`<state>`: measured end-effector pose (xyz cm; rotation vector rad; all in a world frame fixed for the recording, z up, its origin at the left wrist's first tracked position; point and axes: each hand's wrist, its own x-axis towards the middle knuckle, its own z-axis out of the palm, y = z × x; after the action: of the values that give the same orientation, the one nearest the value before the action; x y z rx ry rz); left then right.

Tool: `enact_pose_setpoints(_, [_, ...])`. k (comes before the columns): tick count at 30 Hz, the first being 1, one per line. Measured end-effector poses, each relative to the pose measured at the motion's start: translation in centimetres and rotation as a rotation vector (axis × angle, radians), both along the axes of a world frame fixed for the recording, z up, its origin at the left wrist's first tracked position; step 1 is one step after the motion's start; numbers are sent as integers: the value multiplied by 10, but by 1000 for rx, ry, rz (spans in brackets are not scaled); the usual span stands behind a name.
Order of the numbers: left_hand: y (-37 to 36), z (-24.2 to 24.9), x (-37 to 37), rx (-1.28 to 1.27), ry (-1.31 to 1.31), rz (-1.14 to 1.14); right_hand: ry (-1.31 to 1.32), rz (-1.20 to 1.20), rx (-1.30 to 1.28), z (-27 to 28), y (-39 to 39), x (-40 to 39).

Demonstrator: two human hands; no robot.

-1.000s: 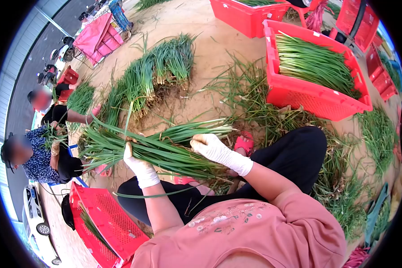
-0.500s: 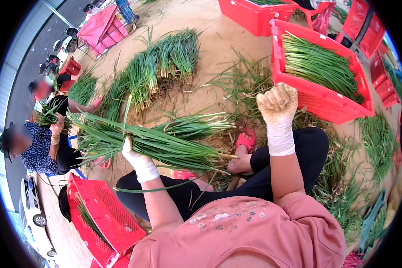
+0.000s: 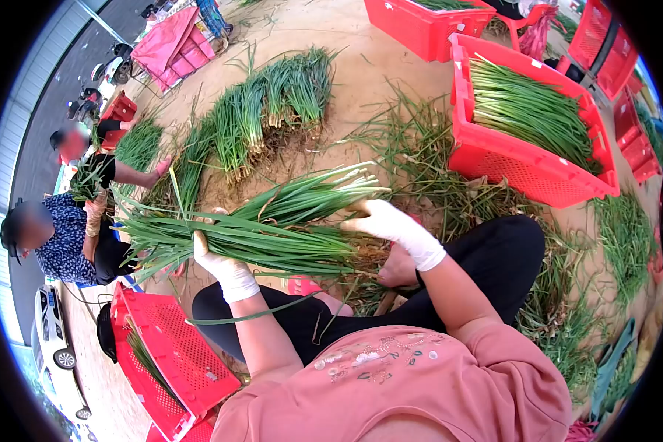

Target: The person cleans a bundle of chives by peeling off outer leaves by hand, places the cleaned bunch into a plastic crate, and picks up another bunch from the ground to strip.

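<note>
The left hand (image 3: 221, 267), in a white glove, wraps its fingers around the middle of a bundle of green onions (image 3: 272, 236) held crosswise over the lap. The gloved right hand (image 3: 379, 219) rests on the bundle's root end, to the right, fingers curled over the stalks. A second bunch (image 3: 309, 195) lies just beyond, leaves fanning left. A red crate (image 3: 527, 166) of onions stands far right.

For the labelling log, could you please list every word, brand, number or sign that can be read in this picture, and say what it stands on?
None can be read.
Red crate of green onions: plain mesh walls, no lettering showing.
Pink shirt: a flower pattern only, no words.
White car: any plate or badge is too small and blurred.
Gloved left hand and right hand, on the onion bundle: no print.
</note>
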<state>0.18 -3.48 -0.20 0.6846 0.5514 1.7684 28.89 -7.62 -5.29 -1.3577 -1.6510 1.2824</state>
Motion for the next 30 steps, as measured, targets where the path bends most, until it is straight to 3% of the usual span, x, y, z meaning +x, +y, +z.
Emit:
enact_pose_setpoints(1, [-2,1,7,17,-36,-34,33,31,-68,4,5,-18])
enact_pose_setpoints(3, [-3,-3,9,40,20,-91,585,85,-71,-4,11,-48])
enact_pose_setpoints(5, [-5,-6,12,27,41,-167,610,56,-309,15,3,-56])
enact_pose_setpoints(6, [-10,-2,15,-69,4,-177,666,30,-344,11,4,-61])
enact_pose_setpoints(9, [4,-27,9,-11,10,-162,864,-18,-293,26,-2,-67])
enact_pose_setpoints(13, [2,-17,18,-103,-23,-109,840,8,-274,47,0,-66])
enact_pose_setpoints(15, [2,-19,21,-122,-10,-102,538,39,-214,52,7,-79])
enact_pose_setpoints(17, [3,-20,23,-10,14,-157,479,91,-141,62,9,-87])
enact_pose_setpoints(23, [5,-17,-1,-99,-56,-53,1454,-48,-282,60,6,-30])
enact_pose_setpoints(24, [7,-21,-10,-139,-102,-49,1529,12,-258,59,3,-14])
enact_pose_setpoints(25, [7,-18,-12,-156,-105,89,1529,-159,-289,50,-1,-1])
enact_pose_setpoints(26, [9,-18,-16,-128,-120,125,1640,27,-232,37,-1,19])
enact_pose_setpoints(27, [12,-18,-23,-102,-134,161,1678,-64,-224,28,-6,36])
enact_pose_setpoints(28, [12,-20,-31,-53,-186,58,1739,-160,-224,25,-12,50])
enact_pose_setpoints(30, [12,-18,-40,-48,-179,142,1856,-283,-135,11,-19,76])
